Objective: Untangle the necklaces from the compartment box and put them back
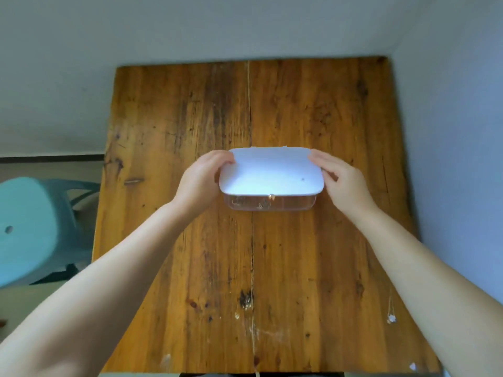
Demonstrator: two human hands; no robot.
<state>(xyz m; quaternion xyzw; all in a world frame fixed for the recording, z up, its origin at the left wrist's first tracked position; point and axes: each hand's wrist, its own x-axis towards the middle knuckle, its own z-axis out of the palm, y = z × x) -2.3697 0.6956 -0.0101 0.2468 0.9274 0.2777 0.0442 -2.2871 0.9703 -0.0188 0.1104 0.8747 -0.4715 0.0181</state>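
**Fingers curled on both ends of the white lid**

Fingers (221, 157) of the left hand (200, 180) curl over the left end of the white lid (270, 172); the right hand (344, 183) grips the right end the same way, fingertips on its edge. The lid covers the clear compartment box (269, 204), which sits mid-way along the wooden table (190, 118). Small necklaces (262, 204) show dimly through the front wall. A thin chain with a pendant (391, 318) lies near the table's right edge. A teal chair (30, 227) stands left.
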